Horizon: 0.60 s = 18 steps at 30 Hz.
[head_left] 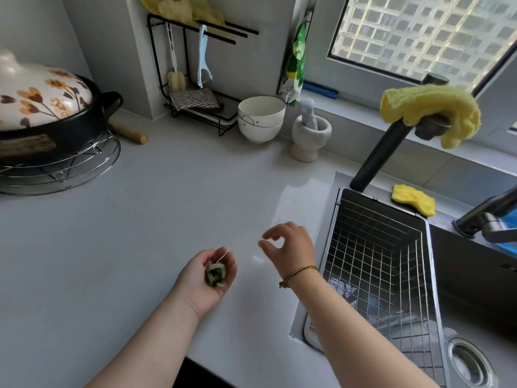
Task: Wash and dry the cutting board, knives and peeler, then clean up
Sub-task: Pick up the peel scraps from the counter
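Note:
My left hand (pixel 208 275) lies palm up over the grey countertop (pixel 140 233) and cups a small wad of green vegetable peelings (pixel 215 274). My right hand (pixel 288 245) hovers just to its right, near the sink's edge, with thumb and forefinger loosely curved and nothing visible between them. A pale blue peeler (pixel 202 57) hangs on the black wire rack (pixel 223 127) at the back wall. No cutting board or knife is in view.
A wire basket (pixel 377 261) sits in the sink at right, with the drain (pixel 470 362) below it. A yellow cloth (pixel 430 113) is draped over the dark faucet, and a yellow sponge (pixel 414 203) lies behind the sink. Stacked bowls (pixel 261 119), a mortar (pixel 310 133) and a flowered pot (pixel 42 107) line the back.

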Each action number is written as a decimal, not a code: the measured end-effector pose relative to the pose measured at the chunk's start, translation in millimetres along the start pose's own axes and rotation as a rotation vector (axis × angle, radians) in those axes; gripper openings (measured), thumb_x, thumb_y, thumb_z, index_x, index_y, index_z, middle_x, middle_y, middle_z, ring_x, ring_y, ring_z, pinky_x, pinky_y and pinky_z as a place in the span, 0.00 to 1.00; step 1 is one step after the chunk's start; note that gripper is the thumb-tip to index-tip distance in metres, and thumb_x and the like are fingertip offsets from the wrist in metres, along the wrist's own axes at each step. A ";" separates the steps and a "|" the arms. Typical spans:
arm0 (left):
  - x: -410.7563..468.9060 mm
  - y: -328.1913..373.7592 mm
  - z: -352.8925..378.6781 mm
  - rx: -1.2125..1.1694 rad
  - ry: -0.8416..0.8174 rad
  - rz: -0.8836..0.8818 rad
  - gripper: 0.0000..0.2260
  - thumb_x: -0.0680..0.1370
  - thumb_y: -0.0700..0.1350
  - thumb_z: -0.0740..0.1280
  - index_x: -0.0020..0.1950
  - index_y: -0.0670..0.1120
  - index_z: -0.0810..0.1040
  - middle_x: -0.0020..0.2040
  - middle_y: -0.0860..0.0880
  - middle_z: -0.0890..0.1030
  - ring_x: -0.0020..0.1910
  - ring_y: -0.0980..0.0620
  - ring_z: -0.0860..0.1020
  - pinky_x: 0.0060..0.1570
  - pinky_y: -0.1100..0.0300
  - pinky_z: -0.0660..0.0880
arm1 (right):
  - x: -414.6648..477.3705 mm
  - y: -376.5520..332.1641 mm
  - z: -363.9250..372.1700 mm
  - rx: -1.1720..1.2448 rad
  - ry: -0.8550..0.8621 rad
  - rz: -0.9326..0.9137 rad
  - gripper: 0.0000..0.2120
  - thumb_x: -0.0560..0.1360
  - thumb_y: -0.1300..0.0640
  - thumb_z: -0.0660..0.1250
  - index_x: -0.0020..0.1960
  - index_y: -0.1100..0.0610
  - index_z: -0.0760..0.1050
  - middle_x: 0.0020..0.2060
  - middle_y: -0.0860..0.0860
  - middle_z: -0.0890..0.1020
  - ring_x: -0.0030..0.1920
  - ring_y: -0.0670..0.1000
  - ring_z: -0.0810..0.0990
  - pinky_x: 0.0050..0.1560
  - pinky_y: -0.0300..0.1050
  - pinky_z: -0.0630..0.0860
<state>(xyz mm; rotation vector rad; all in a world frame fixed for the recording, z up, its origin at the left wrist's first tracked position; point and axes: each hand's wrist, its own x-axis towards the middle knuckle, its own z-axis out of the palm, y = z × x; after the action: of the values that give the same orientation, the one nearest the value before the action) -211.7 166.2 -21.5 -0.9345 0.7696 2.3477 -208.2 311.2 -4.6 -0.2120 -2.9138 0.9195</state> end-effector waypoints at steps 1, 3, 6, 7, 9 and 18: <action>0.4 2.4 -1.7 0.001 0.007 0.010 0.13 0.79 0.40 0.57 0.37 0.39 0.73 0.27 0.44 0.76 0.20 0.53 0.77 0.21 0.63 0.75 | 4.2 6.6 0.6 -0.095 -0.058 0.076 0.12 0.75 0.51 0.64 0.56 0.53 0.77 0.53 0.47 0.77 0.57 0.50 0.70 0.56 0.39 0.64; 0.9 7.6 -5.2 0.002 0.010 0.027 0.12 0.79 0.40 0.57 0.37 0.39 0.73 0.30 0.45 0.76 0.20 0.53 0.77 0.21 0.63 0.76 | 12.1 16.6 6.9 -0.209 -0.165 0.173 0.15 0.76 0.49 0.62 0.61 0.52 0.73 0.60 0.49 0.74 0.62 0.52 0.67 0.61 0.42 0.64; 1.2 13.6 -9.4 0.000 0.005 0.031 0.12 0.79 0.40 0.58 0.38 0.39 0.73 0.25 0.45 0.77 0.21 0.53 0.77 0.21 0.63 0.76 | 19.4 16.7 18.6 -0.252 -0.193 0.198 0.14 0.76 0.50 0.60 0.60 0.51 0.75 0.59 0.50 0.75 0.61 0.53 0.68 0.59 0.43 0.65; 1.2 14.9 -10.2 0.003 0.005 0.030 0.12 0.79 0.40 0.58 0.38 0.39 0.73 0.23 0.46 0.77 0.21 0.53 0.77 0.21 0.64 0.76 | 21.0 14.9 21.7 -0.263 -0.196 0.186 0.13 0.76 0.51 0.60 0.58 0.50 0.76 0.58 0.50 0.76 0.60 0.53 0.68 0.59 0.43 0.65; 2.1 17.5 -11.3 0.003 0.006 0.034 0.12 0.79 0.41 0.57 0.38 0.40 0.73 0.23 0.46 0.77 0.20 0.54 0.77 0.21 0.64 0.75 | 24.5 10.1 24.9 -0.293 -0.216 0.170 0.12 0.75 0.52 0.60 0.56 0.51 0.77 0.56 0.50 0.77 0.59 0.52 0.69 0.57 0.43 0.64; 5.6 24.3 -9.0 -0.012 -0.125 0.045 0.14 0.81 0.42 0.54 0.42 0.36 0.74 0.31 0.39 0.81 0.28 0.46 0.82 0.28 0.57 0.79 | 27.7 1.6 21.4 -0.295 -0.265 0.173 0.10 0.75 0.56 0.60 0.51 0.55 0.79 0.51 0.51 0.81 0.57 0.53 0.73 0.56 0.43 0.65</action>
<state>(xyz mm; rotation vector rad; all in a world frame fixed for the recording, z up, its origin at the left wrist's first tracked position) -226.3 144.2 -23.4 -0.7746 0.7346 2.4260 -238.0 304.7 -22.1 -0.3939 -3.3154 0.5679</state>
